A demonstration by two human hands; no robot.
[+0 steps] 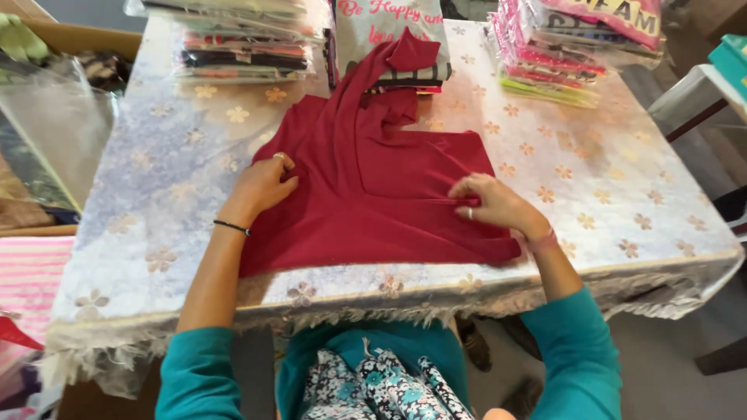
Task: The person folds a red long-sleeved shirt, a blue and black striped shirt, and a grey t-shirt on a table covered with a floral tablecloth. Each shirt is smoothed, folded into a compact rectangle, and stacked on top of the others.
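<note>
A dark red garment (373,194) lies spread flat in the middle of the surface (622,194), its lower edge near the front rim and one long part stretching up toward the far side, where its end rests against a folded grey printed piece (373,23). The left hand (261,187) rests on the garment's left edge, fingers curled and pinching the cloth there; a thin black band circles that wrist. The right hand (490,204) presses on the right half, fingers bent and gripping a fold of the fabric, a ring on 1 finger. 3 piles crowd the far edge: bagged folded clothes in dark colours (241,47) at the left, the grey piece on striped items in the middle, and a stack of pink and green bagged clothes (552,62) at the right, all well apart from the hands. The surface wears a pale, glossy cloth printed with small tan flowers and fringed at the front. The garment looks soft, matte and knitted. A clear plastic bag (54,124) lies off the left side. Both sleeves are teal.
</note>
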